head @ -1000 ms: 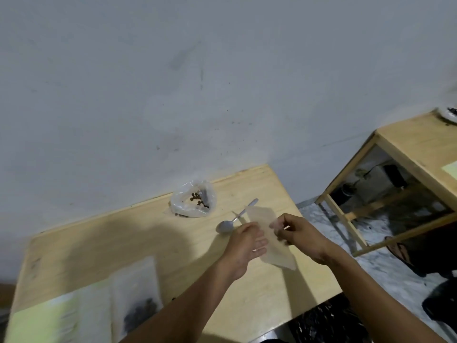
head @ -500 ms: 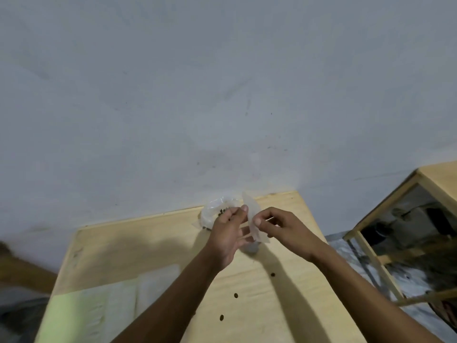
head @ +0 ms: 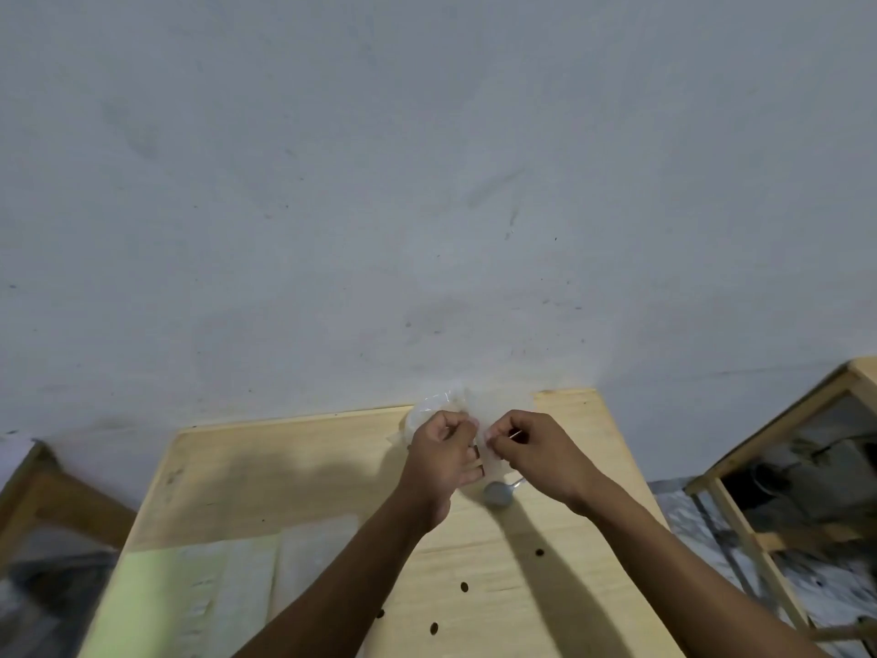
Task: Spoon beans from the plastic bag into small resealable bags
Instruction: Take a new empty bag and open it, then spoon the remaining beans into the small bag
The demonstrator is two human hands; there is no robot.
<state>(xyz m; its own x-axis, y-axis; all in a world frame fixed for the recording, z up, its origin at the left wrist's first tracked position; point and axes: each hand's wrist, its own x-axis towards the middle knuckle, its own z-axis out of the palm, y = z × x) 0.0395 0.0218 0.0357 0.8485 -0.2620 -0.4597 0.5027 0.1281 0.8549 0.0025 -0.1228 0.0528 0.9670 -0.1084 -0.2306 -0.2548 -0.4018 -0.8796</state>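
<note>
Both hands meet above the far edge of the wooden table (head: pixel 294 472), close to the wall. The left hand (head: pixel 443 460) and the right hand (head: pixel 536 455) each pinch, fingers closed, one side of the mouth of a small resealable bag (head: pixel 480 422), a thin, clear, limp film held upright between them; it appears empty, though its pale plastic blends with the wall and its contents cannot be read with certainty. Just behind the left hand lies the plastic bag (head: pixel 420 415) of beans, crumpled and translucent, largely hidden by the knuckles. The spoon (head: pixel 498 493) rests bowl-down on the table just below the hands, touched by neither. Several loose beans (head: pixel 464 587) lie scattered on the near part of the table, well apart from both bags. Pale sheets (head: pixel 223 581) at the near left, possibly further bags, are too blurred to identify. The step in hand is judged to be opening the small bag; spooning into it and resealing remain.
</note>
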